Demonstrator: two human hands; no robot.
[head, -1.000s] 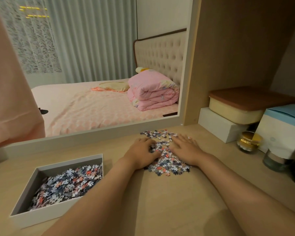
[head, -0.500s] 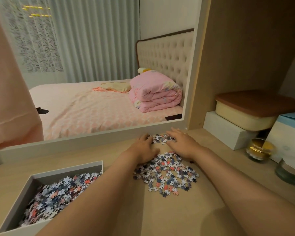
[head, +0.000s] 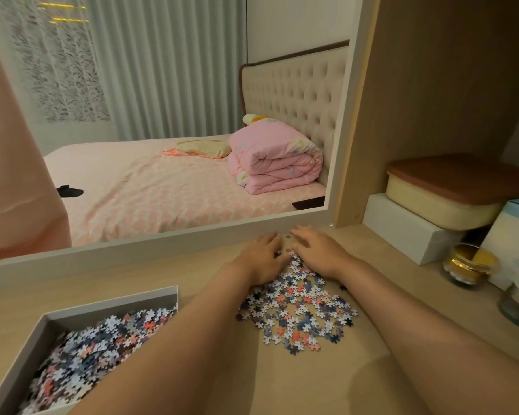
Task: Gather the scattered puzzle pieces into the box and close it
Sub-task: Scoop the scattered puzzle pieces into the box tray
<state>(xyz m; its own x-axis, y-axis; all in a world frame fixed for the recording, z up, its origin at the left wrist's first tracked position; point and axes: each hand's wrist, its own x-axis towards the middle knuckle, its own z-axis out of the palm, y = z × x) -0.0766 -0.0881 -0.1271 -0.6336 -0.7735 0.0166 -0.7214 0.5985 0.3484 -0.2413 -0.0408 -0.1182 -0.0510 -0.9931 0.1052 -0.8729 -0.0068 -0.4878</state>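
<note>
At left, the open white cardboard box [head: 111, 308] sits part-filled. Our left hand [head: 259, 260] and right hand [head: 319, 253], both flat and gripping nothing, bracket the far edge of the scattered multicoloured jigsaw pieces [head: 300, 316]. We judge this the gathering step; next, rake them together and carry them boxward.

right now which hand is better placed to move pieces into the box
Left, probably: the left hand lies on the box side of the loose pile; the right hand would have to cross over it.
</note>
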